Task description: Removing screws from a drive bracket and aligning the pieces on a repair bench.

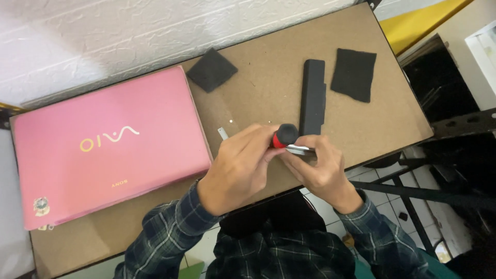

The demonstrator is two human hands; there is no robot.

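Brown hardboard tabletop (268,77) under a white textured wall carries my work; my left hand (235,168) is closed around a screwdriver with a black and red handle (283,135), and my right hand (320,165) pinches a small silvery part (299,150) at the near edge. Just beyond lies a black battery bar (313,97), black foam squares (212,69) beside it, a closed pink laptop (108,144) far left.

The tabletop (268,82) looks like matt brown fibreboard. The pink laptop (108,147) has a smooth, slightly glossy plastic lid. Two black pads (354,74) seem soft foam or felt.
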